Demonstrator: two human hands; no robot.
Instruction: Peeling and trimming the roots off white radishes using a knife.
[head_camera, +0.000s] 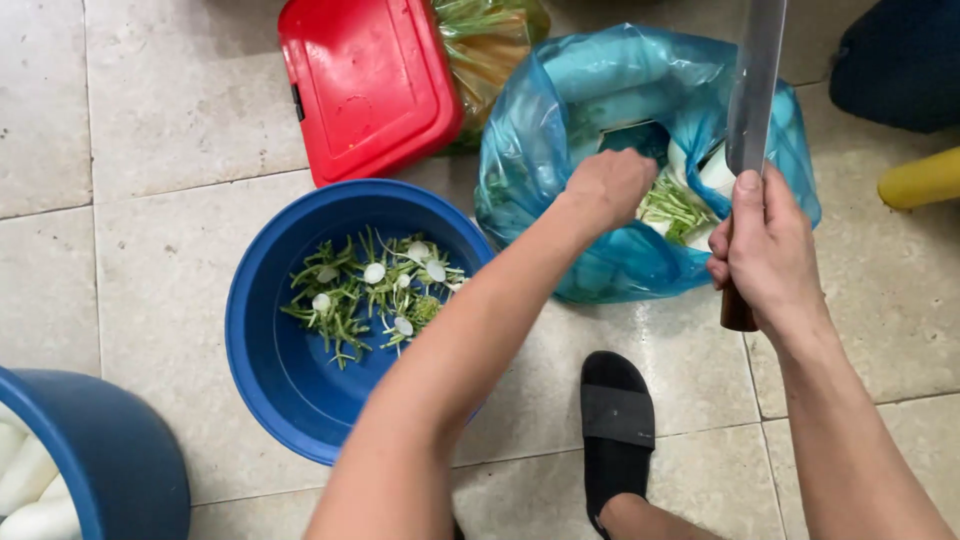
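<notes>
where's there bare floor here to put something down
Bare tile lies left of the red lid and blue basin, and below the blue bag beside the black sandal. It is crowded around the bag, where the left hand reaches in and the right hand holds a knife.

Blue plastic bag (600, 270): translucent, open-mouthed, standing on the floor at upper centre-right, holding white radishes with green tops. Clear plastic bag (490, 45): yellowish-tinted, at the top edge, just beside the blue bag and partly under a red lid, holding green stalks. No labels, signs or screens visible.
</notes>
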